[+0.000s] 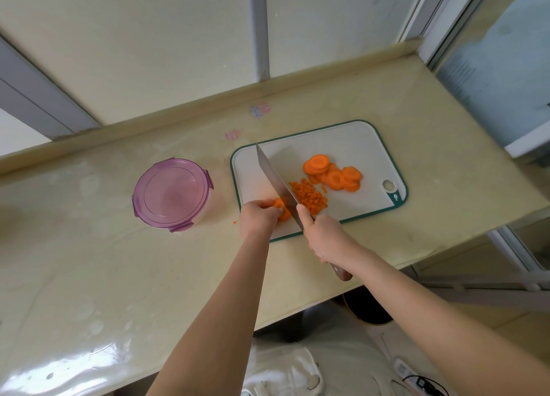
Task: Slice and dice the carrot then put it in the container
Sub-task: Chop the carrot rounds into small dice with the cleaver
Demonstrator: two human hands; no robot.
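Approx halfway. Dicing now: pinching carrot rounds [282, 210] on cutting board [357, 139] w/ left hand [258, 215], gripping cleaver [275, 181] in right hand [324, 235]. Diced pile [309, 197] beside blade. Left to cut: heap of slices [333, 174]. Container [171, 193] off-board at left, lid on; prob. nothing transferred yet.

Bright, diffuse light with a wide-angle bend at the borders.
Even light covers the pale surface [119, 276], and white glare pools on its glossy near-left corner. Shadows are faint and soft-edged. Straight lines bow toward the frame's edges, and fine detail looks slightly smeared throughout.
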